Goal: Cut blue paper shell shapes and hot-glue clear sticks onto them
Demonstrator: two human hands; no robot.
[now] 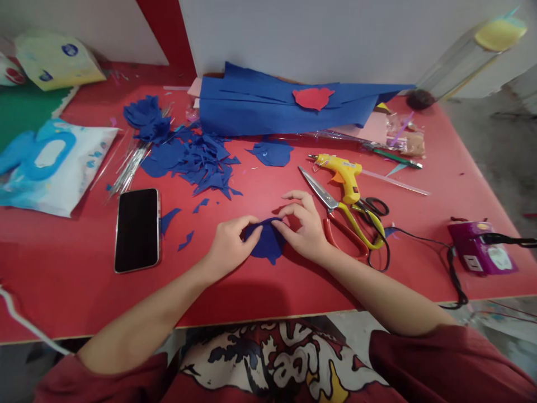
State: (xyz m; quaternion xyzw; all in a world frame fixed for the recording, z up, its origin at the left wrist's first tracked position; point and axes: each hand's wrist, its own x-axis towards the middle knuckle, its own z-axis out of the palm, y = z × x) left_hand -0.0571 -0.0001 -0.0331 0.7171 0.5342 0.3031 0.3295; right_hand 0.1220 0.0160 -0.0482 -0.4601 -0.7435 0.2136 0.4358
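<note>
Between my two hands is a blue felt piece (267,245), its far edge pinched and its pointed tip toward me. My left hand (235,242) grips the left part of that edge between thumb and forefinger. On the right side, my right hand (305,226) pinches the same edge with thumb and finger, its other fingers raised and bent. Scissors (326,197) with red and yellow handles lie just right of my right hand. Beyond them rests a yellow glue gun (346,174). Another cut blue piece (272,152) lies farther back.
On the red table (201,305) lie a phone (137,230), blue scraps (205,159), wire stems (129,168) and a wipes pack (62,168) at left. Blue sheets (251,115) bear a red cutout (312,98). A purple power socket (482,247) with black cords stands right.
</note>
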